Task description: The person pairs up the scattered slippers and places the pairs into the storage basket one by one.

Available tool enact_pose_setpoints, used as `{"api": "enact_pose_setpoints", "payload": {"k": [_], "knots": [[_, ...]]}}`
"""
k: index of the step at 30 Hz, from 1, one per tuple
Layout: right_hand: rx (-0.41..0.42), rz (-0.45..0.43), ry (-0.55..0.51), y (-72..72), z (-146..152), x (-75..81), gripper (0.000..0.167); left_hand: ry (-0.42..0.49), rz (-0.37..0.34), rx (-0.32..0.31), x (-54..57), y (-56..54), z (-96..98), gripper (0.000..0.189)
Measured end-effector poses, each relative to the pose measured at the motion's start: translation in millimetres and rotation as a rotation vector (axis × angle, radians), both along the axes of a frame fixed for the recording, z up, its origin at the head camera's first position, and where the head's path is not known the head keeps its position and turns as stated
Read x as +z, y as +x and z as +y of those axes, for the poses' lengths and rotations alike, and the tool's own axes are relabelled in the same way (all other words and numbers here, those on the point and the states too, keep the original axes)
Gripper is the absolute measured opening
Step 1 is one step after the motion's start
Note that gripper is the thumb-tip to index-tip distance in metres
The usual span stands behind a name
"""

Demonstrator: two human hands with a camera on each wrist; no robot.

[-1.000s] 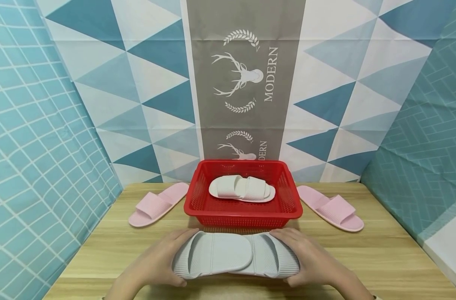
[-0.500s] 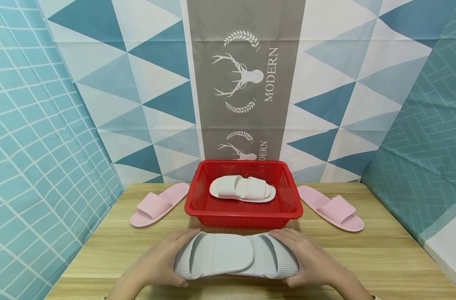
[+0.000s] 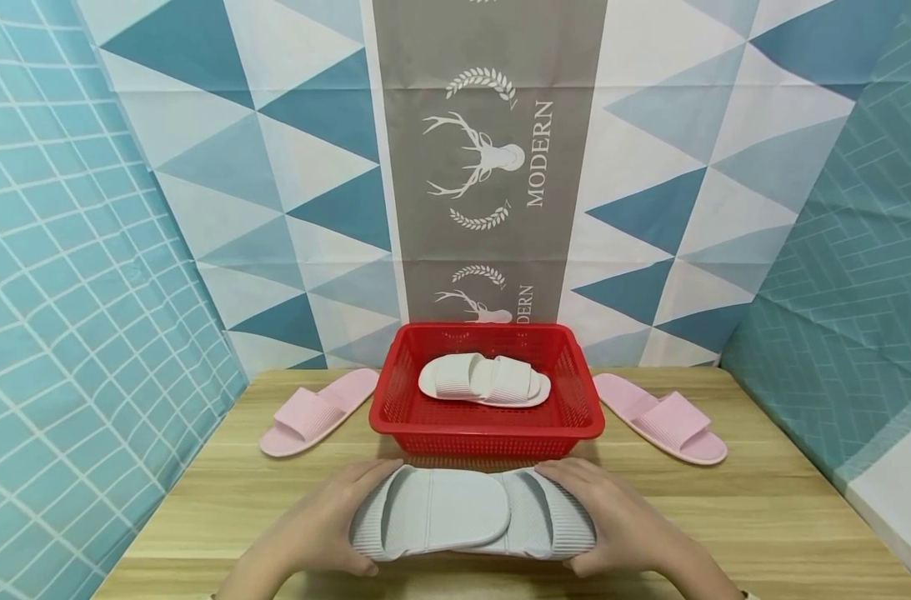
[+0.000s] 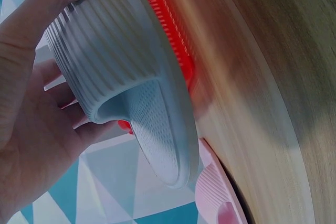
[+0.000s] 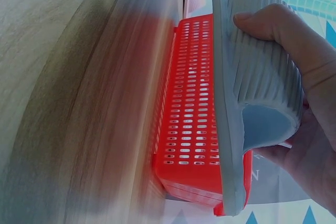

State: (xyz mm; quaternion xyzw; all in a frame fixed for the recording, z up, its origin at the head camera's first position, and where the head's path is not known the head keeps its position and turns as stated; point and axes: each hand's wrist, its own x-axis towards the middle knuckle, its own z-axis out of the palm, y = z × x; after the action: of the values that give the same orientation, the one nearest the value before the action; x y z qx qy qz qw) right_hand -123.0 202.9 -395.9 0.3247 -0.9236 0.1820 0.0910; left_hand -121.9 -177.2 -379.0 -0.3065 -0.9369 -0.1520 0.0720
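Note:
Two light grey slippers lie end to end, the heel of the left slipper overlapping the right slipper. My left hand grips the left one around its ribbed strap, thumb on one side and fingers on the other. My right hand holds the other slipper the same way, its thumb pressed on the ribbed strap. In both wrist views the slippers' soles are held off the table. Just behind them stands a red basket with two white slippers nested inside.
A pink slipper lies on the wooden table left of the basket. Another pink slipper lies to its right. Patterned sheets cover the back and both sides, and a white ledge borders the right.
The head view has tilted slightly, so everything sits a little lower in the frame. The grey slippers' overlap has hardly shifted, and both hands keep their grip.

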Motion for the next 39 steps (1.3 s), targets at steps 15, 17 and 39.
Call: {"api": "enact_pose_setpoints", "payload": {"k": [15, 17, 39], "knots": [[-0.002, -0.042, 0.000, 2.9, -1.4, 1.5, 0.095, -0.013, 0.021, 0.008, -2.1, 3.6, 1.2, 0.110], [0.002, -0.032, 0.002, 3.0, -1.4, 0.6, 0.095, -0.012, 0.019, 0.009, -2.8, 4.2, 1.2, 0.110], [-0.008, -0.037, -0.008, 3.3, -2.7, -2.0, 0.093, -0.028, -0.148, 0.037, 1.6, 1.1, 5.8, 0.107]]}}
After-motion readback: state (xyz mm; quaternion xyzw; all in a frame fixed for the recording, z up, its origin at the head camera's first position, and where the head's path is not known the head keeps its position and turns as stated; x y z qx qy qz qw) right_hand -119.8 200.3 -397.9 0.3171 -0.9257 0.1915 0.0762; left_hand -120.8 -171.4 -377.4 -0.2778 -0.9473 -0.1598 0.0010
